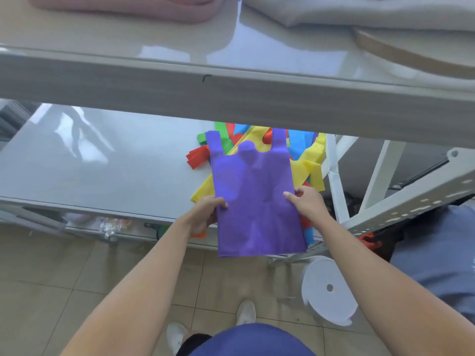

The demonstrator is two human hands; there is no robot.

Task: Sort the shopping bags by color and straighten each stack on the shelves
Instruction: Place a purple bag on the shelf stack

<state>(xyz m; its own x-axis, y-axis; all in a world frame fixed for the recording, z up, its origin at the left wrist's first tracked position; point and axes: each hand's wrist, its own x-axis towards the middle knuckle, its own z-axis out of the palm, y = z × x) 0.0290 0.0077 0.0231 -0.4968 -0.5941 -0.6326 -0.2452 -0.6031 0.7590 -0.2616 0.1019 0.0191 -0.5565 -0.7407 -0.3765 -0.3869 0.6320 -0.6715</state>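
A purple shopping bag [257, 199] is held flat over the front edge of the lower shelf [102, 170], handles pointing away from me. My left hand [205, 214] grips its left edge, thumb on top. My right hand [305, 201] pinches its right edge. Under and behind it lies a jumbled pile of bags: yellow [311, 160], red [196, 156], green [223, 137] and blue [299, 143], partly hidden by the purple bag and the upper shelf.
The upper shelf [231, 98] crosses the view above, carrying pink folded cloth [123, 6] and white folded cloth [359, 11]. White shelf uprights [336, 181] stand at the right. A white roll [329, 289] sits on the tiled floor. Another person's blue clothing [442, 247] is at the right.
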